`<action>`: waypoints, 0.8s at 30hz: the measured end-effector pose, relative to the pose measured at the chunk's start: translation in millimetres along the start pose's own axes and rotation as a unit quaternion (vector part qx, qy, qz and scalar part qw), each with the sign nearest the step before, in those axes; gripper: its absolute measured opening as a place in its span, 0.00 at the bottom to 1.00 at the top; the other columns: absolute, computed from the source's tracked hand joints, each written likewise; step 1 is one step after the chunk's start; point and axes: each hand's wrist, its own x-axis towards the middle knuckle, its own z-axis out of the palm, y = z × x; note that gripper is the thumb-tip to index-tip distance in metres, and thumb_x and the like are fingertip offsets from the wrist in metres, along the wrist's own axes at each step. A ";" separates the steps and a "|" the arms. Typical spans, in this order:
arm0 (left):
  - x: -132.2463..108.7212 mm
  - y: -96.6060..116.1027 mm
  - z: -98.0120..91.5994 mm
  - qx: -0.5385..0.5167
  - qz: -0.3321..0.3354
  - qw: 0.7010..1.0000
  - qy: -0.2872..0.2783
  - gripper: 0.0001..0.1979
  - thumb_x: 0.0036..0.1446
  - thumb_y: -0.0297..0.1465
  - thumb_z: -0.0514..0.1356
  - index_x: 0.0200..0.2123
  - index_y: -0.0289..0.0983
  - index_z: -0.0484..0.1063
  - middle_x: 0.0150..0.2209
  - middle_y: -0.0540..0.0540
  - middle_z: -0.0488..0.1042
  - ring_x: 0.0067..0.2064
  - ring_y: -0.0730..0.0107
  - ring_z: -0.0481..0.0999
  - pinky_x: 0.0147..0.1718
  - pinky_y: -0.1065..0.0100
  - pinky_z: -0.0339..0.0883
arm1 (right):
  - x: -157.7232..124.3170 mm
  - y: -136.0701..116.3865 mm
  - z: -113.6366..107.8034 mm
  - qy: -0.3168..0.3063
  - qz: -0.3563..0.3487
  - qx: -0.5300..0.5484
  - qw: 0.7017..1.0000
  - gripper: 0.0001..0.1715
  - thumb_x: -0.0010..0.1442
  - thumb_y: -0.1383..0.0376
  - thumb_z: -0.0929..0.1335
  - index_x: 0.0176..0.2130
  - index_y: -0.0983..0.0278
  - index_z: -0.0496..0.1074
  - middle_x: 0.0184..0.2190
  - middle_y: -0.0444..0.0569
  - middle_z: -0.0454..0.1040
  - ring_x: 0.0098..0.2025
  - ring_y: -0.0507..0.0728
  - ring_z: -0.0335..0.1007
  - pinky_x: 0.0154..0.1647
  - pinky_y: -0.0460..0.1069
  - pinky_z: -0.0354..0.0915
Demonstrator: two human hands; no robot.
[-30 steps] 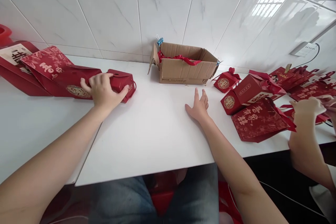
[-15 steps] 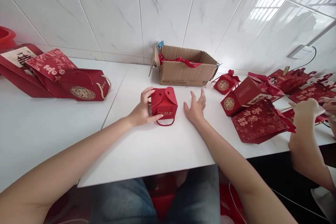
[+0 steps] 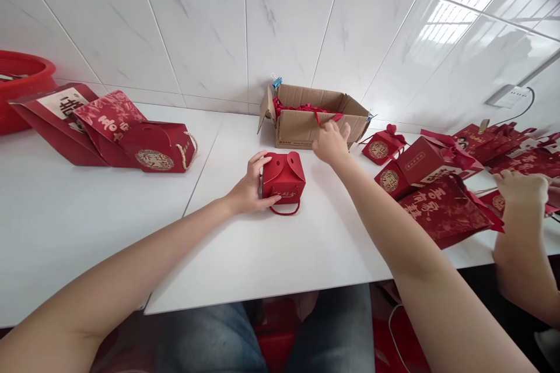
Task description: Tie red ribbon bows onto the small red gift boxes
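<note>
A small red gift box (image 3: 283,178) with a cord handle stands upright on the white table (image 3: 271,256) in front of me. My left hand (image 3: 249,185) grips its left side, thumb at the front and fingers over the top flap. My right hand (image 3: 331,141) reaches to the front rim of an open cardboard box (image 3: 297,123) holding red ribbon (image 3: 301,108). Its fingers are curled at a ribbon end hanging over the rim; whether they pinch it is unclear.
Red paper gift bags (image 3: 109,131) lie at the left, with a red basin (image 3: 20,84) behind. More red boxes and bags (image 3: 431,180) crowd the right. Another person's hand (image 3: 520,189) works at the far right. A tiled wall backs the table.
My left hand brought the small red box from the left pile to the table's middle and still holds it. My right hand lifted from the table and reached to the cardboard box.
</note>
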 end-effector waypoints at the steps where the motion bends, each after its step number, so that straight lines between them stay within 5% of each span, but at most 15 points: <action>1: -0.1 -0.1 0.0 0.000 -0.001 1.000 0.001 0.48 0.47 0.33 0.69 0.64 0.48 0.41 0.65 0.33 0.38 0.69 0.41 0.41 0.49 0.49 0.71 | -8.6 -2.3 3.0 -0.034 -0.013 0.014 0.999 0.21 0.58 0.70 0.59 0.45 0.73 0.74 0.53 0.66 0.68 0.60 0.68 0.58 0.65 0.68 0.29; 4: -0.2 0.0 0.3 0.006 -0.001 1.000 0.003 0.48 0.47 0.33 0.69 0.63 0.47 0.41 0.65 0.33 0.39 0.68 0.41 0.44 0.48 0.49 0.72 | -48.1 -6.3 18.5 -0.095 -0.065 0.087 0.990 0.14 0.57 0.69 0.61 0.30 0.67 0.76 0.39 0.57 0.75 0.45 0.61 0.69 0.63 0.62 0.44; 7: -0.1 0.8 0.2 0.008 0.001 1.000 0.000 0.48 0.47 0.33 0.68 0.63 0.48 0.41 0.65 0.33 0.39 0.67 0.41 0.47 0.47 0.49 0.72 | -82.3 1.0 28.1 -0.094 -0.050 0.154 0.982 0.14 0.56 0.66 0.62 0.22 0.64 0.71 0.27 0.51 0.73 0.32 0.56 0.66 0.47 0.56 0.59; 13: -0.6 1.7 -2.0 0.014 0.002 1.000 -0.002 0.47 0.48 0.34 0.69 0.63 0.47 0.41 0.65 0.32 0.38 0.68 0.40 0.43 0.49 0.48 0.71 | -92.6 37.8 14.5 -0.089 0.015 0.348 0.933 0.31 0.58 0.47 0.61 0.14 0.62 0.58 0.12 0.40 0.53 0.16 0.49 0.50 0.23 0.48 0.52; 18: -0.2 0.6 -3.3 0.018 0.018 1.000 0.001 0.48 0.48 0.34 0.69 0.64 0.47 0.42 0.64 0.32 0.38 0.68 0.42 0.45 0.48 0.48 0.72 | -98.8 62.2 12.2 -0.117 -0.047 0.525 0.842 0.41 0.46 0.29 0.57 0.10 0.59 0.48 0.06 0.39 0.47 0.11 0.48 0.46 0.17 0.48 0.52; 22: 0.3 -0.1 -3.4 0.022 0.026 0.999 0.008 0.49 0.48 0.34 0.70 0.65 0.48 0.42 0.64 0.32 0.40 0.66 0.45 0.52 0.50 0.46 0.70 | -106.1 82.2 16.8 -0.081 -0.209 0.719 0.658 0.44 0.30 0.24 0.60 0.06 0.60 0.47 0.03 0.35 0.35 0.07 0.46 0.39 0.15 0.47 0.48; 23: 0.3 -0.3 -3.3 0.020 0.028 0.999 0.009 0.49 0.48 0.34 0.70 0.65 0.48 0.42 0.64 0.31 0.40 0.65 0.46 0.54 0.50 0.47 0.70 | -105.7 85.6 16.7 -0.056 -0.196 0.735 0.647 0.42 0.30 0.26 0.63 0.07 0.59 0.52 0.04 0.35 0.38 0.08 0.46 0.41 0.15 0.46 0.49; 24: 0.2 -0.6 -3.2 0.017 0.029 0.999 0.010 0.49 0.48 0.34 0.70 0.65 0.48 0.42 0.64 0.32 0.40 0.65 0.47 0.54 0.50 0.47 0.70 | -104.2 87.6 16.3 -0.033 -0.138 0.721 0.679 0.38 0.34 0.28 0.64 0.09 0.59 0.59 0.05 0.36 0.45 0.09 0.46 0.45 0.17 0.46 0.52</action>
